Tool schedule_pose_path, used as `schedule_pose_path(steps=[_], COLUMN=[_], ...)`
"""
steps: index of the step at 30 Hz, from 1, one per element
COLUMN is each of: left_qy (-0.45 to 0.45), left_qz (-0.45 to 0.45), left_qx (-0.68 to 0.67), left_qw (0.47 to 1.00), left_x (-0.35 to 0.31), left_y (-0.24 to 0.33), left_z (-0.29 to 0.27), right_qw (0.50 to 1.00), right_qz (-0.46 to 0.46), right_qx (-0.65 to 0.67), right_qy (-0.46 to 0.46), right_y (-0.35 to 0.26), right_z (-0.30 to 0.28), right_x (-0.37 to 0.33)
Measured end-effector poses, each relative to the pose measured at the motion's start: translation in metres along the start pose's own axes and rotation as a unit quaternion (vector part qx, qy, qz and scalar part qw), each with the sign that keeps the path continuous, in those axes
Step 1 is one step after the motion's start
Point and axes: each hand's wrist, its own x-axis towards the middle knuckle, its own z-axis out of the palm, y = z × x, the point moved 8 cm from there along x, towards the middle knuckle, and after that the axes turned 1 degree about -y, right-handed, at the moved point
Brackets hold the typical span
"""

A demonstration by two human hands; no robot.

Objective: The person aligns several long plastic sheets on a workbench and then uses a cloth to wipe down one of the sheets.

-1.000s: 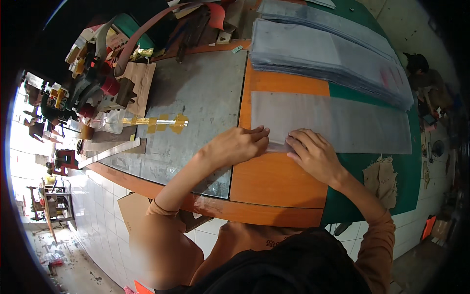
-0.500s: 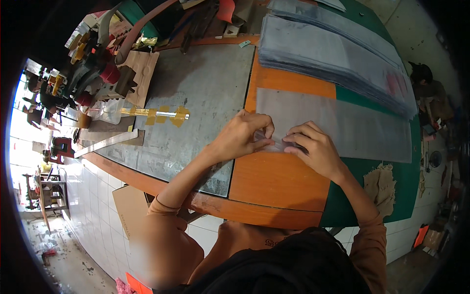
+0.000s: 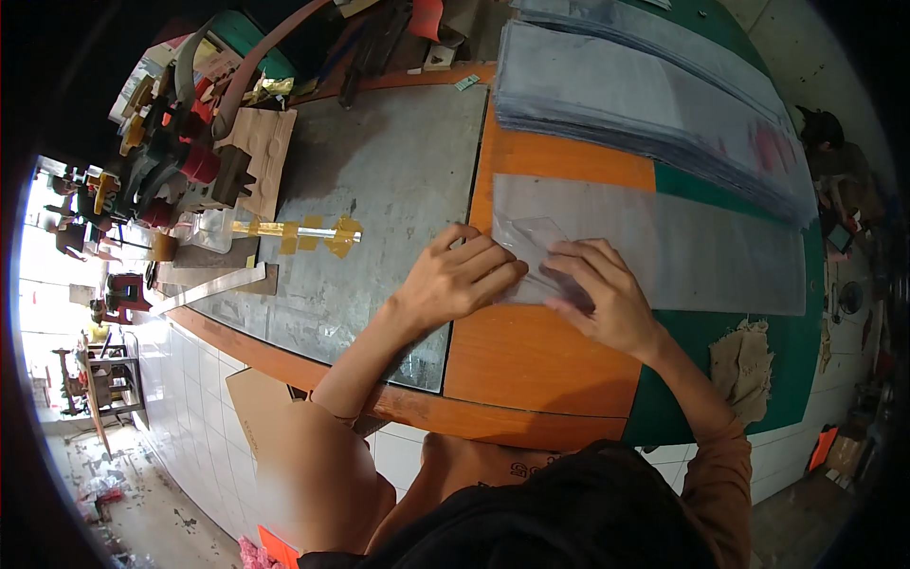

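Observation:
A long, translucent plastic sheet (image 3: pixel 711 248) lies across the orange and green table surfaces, and its left end is lifted and creased into a clear, shiny flap. My left hand (image 3: pixel 464 275) is closed at that end, its curled fingertips pinching the film near the front edge. Close by on the right, my right hand (image 3: pixel 607 292) has bent fingers around the same loose film. Its thumb is blurred and partly hidden. Whether the flap is a separate layer I cannot tell.
Behind the sheet lies a thick stack of similar translucent sheets (image 3: pixel 616 81). A grey metal plate (image 3: pixel 389 171) with gold tape strips (image 3: pixel 303 235) is at left. Further left stand a machine (image 3: pixel 180 142) and a metal ruler (image 3: pixel 213 287). A ragged tan cloth (image 3: pixel 742 370) lies at right.
The film between my hands has risen into a visible creased flap. My left hand has turned with its back more upward, and my right thumb has moved slightly down.

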Motion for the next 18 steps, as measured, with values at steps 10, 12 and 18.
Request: schedule_pose_path(steps=[10,12,18], left_qy=[-0.105,-0.136,-0.166], left_qz=[-0.066,-0.054,-0.042], left_qx=[-0.178,-0.168,-0.035], left_qw=[0.976,0.975,0.985], left_x=[0.001,0.000,0.008], left_y=[-0.015,-0.011,0.013], left_z=[0.012,0.012,0.010], right_qw=[0.989,0.996,1.000], right_qz=[0.071,0.061,0.007], right_qx=[0.075,0.031,0.009], right_qy=[0.108,0.061,0.003], right_y=[0.014,0.013,0.008], right_z=[-0.010,-0.006,0.003], right_x=[-0.007,-0.005,-0.007])
